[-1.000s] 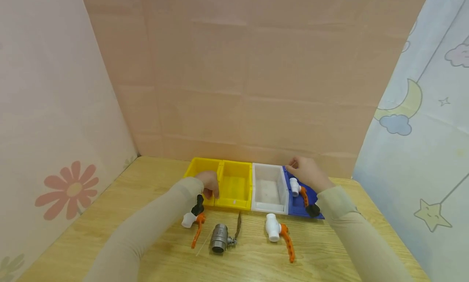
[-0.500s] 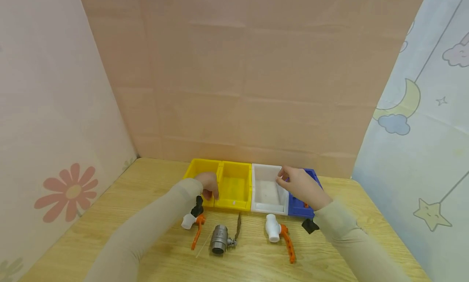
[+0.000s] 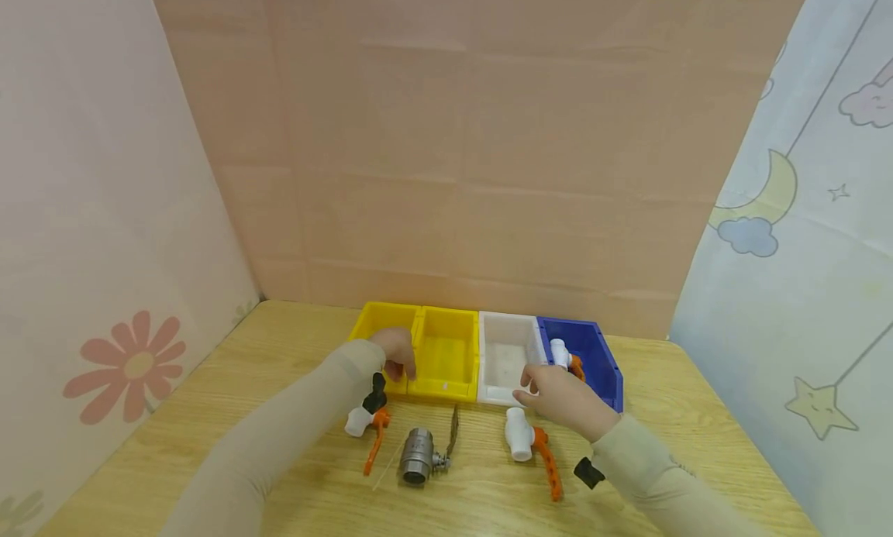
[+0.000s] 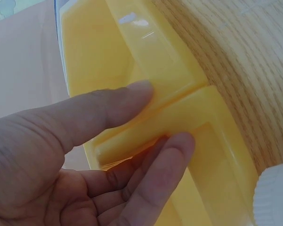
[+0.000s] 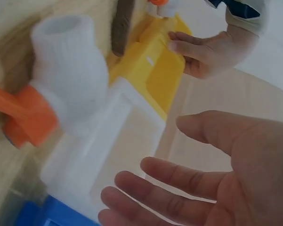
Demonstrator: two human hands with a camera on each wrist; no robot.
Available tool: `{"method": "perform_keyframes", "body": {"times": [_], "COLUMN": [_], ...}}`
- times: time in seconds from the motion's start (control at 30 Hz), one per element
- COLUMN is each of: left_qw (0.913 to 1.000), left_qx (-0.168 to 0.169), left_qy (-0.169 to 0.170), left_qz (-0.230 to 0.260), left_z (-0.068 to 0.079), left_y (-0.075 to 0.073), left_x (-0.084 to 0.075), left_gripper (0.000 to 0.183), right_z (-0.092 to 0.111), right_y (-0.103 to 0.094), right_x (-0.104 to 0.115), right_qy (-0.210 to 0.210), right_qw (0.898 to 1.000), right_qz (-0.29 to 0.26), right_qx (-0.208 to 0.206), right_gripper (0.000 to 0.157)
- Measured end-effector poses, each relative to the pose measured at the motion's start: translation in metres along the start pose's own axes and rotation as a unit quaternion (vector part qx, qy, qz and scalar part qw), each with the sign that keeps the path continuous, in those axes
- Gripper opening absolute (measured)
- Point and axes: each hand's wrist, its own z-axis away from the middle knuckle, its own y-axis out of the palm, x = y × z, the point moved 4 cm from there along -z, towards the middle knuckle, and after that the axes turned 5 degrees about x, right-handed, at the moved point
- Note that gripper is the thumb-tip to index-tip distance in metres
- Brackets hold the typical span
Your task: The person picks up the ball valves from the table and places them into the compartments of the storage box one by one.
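My left hand is at the yellow bins in the head view. Thumb and fingers straddle the wall between the left yellow bin and the right yellow bin, pinching it. My right hand, fingers spread and holding nothing, hovers over the front edge of the white bin. Just below it lies a white ball valve with an orange lever. Another white ball valve sits inside the blue bin.
A metal ball valve lies on the wooden table, front centre. Left of it are a small white valve with an orange lever and a thin pale strip. Walls hung with printed cloth stand around the table.
My right hand has moved from over the blue bin leftward and toward me, to the white bin's front edge, uncovering the valve in the blue bin. The left hand has stayed in place.
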Motion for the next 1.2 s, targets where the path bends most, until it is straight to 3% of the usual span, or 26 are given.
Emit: {"method": "perform_keyframes", "body": {"times": [0.27, 0.57, 1.03, 1.2], "left_qw": [1.0, 1.0, 0.9998, 0.9999], "left_qx": [-0.003, 0.004, -0.015, -0.007], "left_qy": [0.004, 0.0, 0.016, 0.009], "left_qz": [-0.004, 0.004, 0.0, 0.001], "left_z": [-0.005, -0.009, 0.005, -0.003], "left_y": [0.001, 0.0, 0.001, 0.001], "left_x": [0.002, 0.002, -0.001, 0.002], "left_gripper": [0.015, 0.019, 0.014, 0.016], "right_z": [0.007, 0.006, 0.005, 0.006], "right_y": [0.024, 0.04, 0.055, 0.057], "right_x": [-0.008, -0.009, -0.008, -0.007], "right_qy": [0.037, 0.036, 0.038, 0.047], "right_qw": [0.999, 0.999, 0.999, 0.998], "right_qz": [0.009, 0.013, 0.019, 0.02], "right_qx": [0.04, 0.034, 0.033, 0.036], "right_gripper": [0.025, 0.036, 0.041, 0.046]}}
